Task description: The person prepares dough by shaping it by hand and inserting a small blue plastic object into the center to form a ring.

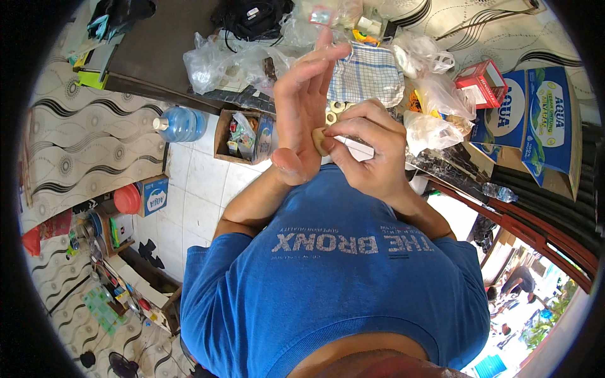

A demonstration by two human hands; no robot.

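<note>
My left hand is raised in front of my chest, palm turned toward my right, its fingers stretched up and apart. Thumb and fingers of my right hand pinch a small pale piece of dough against the edge of the left palm. Part of the dough is covered by the right fingertips. Just beyond the right hand, several pale dough rings lie on the table. A blue and white checked cloth is spread behind them.
Clear plastic bags and a red box crowd the table's right side, beside a blue carton. More plastic and a black bundle lie at the far left. A water jug and an open box stand on the left.
</note>
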